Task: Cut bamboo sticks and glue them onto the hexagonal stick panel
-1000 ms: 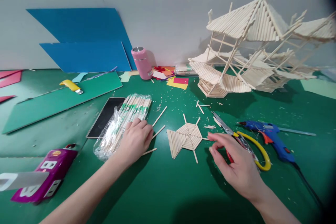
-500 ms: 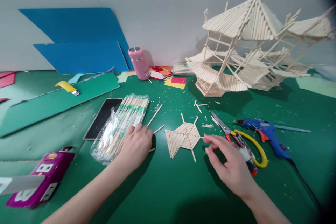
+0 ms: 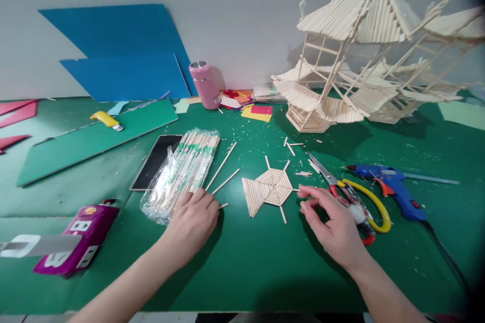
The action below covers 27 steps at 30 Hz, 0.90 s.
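My left hand point(image 3: 195, 219) is palm down on the table with its fingers curled under, beside loose wooden sticks point(image 3: 226, 181). A short stick end shows just right of its fingertips; what lies under them is hidden. My right hand point(image 3: 331, 219) is held with thumb and index finger slightly apart, the index tip by a spoke of the stick web point(image 3: 273, 187). This flat web of small sticks has a fan-shaped panel of sticks on its left side and bare spokes elsewhere. A plastic-wrapped bundle of sticks point(image 3: 195, 159) lies just beyond my left hand.
Scissors point(image 3: 322, 169), yellow-handled pliers point(image 3: 384, 214) and a blue glue gun point(image 3: 397, 186) lie right. A stick-built pavilion model point(image 3: 333, 106) stands behind. Farther left are a phone point(image 3: 151, 164), yellow cutter point(image 3: 106, 120), pink bottle point(image 3: 205, 86) and purple power strip point(image 3: 85, 237).
The view has tilted down slightly, showing the table's front edge. My left hand has drawn back toward me over the loose sticks. My right hand stays by the web's spoke.
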Each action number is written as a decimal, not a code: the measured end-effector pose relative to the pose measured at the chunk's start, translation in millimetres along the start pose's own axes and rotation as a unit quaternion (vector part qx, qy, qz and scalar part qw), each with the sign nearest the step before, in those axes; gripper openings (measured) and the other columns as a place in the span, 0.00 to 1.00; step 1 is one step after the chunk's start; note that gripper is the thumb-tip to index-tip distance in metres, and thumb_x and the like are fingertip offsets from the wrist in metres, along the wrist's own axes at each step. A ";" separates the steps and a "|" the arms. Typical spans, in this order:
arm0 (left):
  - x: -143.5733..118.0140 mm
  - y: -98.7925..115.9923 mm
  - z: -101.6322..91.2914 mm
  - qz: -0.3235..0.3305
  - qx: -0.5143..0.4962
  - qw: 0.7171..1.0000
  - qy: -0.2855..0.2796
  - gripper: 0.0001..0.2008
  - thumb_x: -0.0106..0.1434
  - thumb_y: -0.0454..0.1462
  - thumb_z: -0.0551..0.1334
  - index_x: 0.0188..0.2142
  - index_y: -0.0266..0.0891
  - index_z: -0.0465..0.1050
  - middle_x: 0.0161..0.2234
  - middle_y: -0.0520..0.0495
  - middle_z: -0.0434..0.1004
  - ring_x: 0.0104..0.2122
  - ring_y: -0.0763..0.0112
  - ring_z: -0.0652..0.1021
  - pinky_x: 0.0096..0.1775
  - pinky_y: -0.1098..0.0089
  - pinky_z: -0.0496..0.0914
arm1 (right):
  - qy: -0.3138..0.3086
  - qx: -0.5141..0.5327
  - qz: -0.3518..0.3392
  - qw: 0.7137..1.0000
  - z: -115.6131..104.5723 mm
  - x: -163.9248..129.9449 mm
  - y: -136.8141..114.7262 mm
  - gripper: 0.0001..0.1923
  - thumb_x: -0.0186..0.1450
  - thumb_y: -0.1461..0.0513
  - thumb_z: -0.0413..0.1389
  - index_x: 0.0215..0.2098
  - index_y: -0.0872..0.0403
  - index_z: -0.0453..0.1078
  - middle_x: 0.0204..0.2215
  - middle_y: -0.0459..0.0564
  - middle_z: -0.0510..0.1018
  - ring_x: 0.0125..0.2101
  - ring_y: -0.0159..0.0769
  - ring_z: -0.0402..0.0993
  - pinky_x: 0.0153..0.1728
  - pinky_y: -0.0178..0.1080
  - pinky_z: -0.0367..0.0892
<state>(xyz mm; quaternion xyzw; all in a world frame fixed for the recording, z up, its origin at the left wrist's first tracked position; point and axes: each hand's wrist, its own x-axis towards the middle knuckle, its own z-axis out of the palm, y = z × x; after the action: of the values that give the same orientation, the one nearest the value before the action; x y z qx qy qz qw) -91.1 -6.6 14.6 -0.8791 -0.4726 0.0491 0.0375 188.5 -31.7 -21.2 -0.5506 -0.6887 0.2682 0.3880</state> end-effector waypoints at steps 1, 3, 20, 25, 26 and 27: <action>-0.2 1.6 1.7 0.001 0.012 1.000 0.003 0.12 0.63 0.33 0.50 0.26 0.38 0.69 0.26 0.44 0.69 0.32 0.59 0.68 0.33 0.61 0.57 | 0.004 0.002 -0.003 1.000 0.1 -0.1 0.6 0.14 0.63 0.63 0.49 0.48 0.52 0.62 0.39 0.51 0.71 0.32 0.32 0.70 0.33 0.37 0.69; 1.6 3.7 4.8 0.002 0.021 1.000 0.018 0.13 0.62 0.31 0.50 0.23 0.38 0.67 0.24 0.43 0.68 0.30 0.58 0.68 0.33 0.61 0.57 | 0.011 0.004 -0.008 1.000 0.1 -0.2 1.0 0.14 0.63 0.63 0.49 0.48 0.52 0.63 0.39 0.51 0.71 0.32 0.33 0.70 0.33 0.38 0.69; 6.6 61.1 -10.7 0.027 -0.357 0.932 0.057 0.09 0.63 0.35 0.51 0.31 0.39 0.69 0.27 0.50 0.74 0.27 0.72 0.73 0.30 0.72 0.66 | -0.052 0.024 -0.051 0.997 16.7 -11.3 -37.3 0.09 0.65 0.62 0.48 0.33 0.52 0.70 0.28 0.47 0.74 0.29 0.32 0.71 0.31 0.34 0.65; 5.0 45.4 8.5 -0.012 -0.293 0.952 0.084 0.11 0.63 0.34 0.50 0.33 0.38 0.71 0.28 0.47 0.75 0.28 0.68 0.74 0.32 0.68 0.66 | 0.033 0.010 0.009 0.999 13.2 -5.1 -17.4 0.10 0.65 0.59 0.48 0.34 0.54 0.68 0.29 0.49 0.76 0.30 0.35 0.72 0.30 0.35 0.67; 6.7 43.2 11.2 -0.014 -0.262 0.962 0.076 0.12 0.63 0.34 0.50 0.32 0.38 0.71 0.27 0.46 0.74 0.28 0.66 0.73 0.32 0.67 0.66 | 0.043 0.007 0.017 0.999 14.0 -3.6 -14.1 0.10 0.65 0.59 0.48 0.34 0.54 0.68 0.28 0.49 0.76 0.29 0.35 0.73 0.30 0.35 0.67; 9.0 41.7 13.3 -0.014 -0.230 0.971 0.063 0.12 0.63 0.34 0.49 0.31 0.37 0.71 0.26 0.46 0.73 0.28 0.65 0.73 0.32 0.65 0.65 | 0.050 0.005 0.023 0.998 15.1 -2.4 -11.5 0.10 0.64 0.58 0.48 0.34 0.54 0.69 0.28 0.49 0.76 0.28 0.35 0.73 0.30 0.35 0.68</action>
<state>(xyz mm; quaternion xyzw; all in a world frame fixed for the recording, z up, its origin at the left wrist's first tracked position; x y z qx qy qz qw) -53.3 -21.9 -3.8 -0.8588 -0.4802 -0.1170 -0.1347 169.9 -36.0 -21.0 -0.5769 -0.6546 0.2522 0.4185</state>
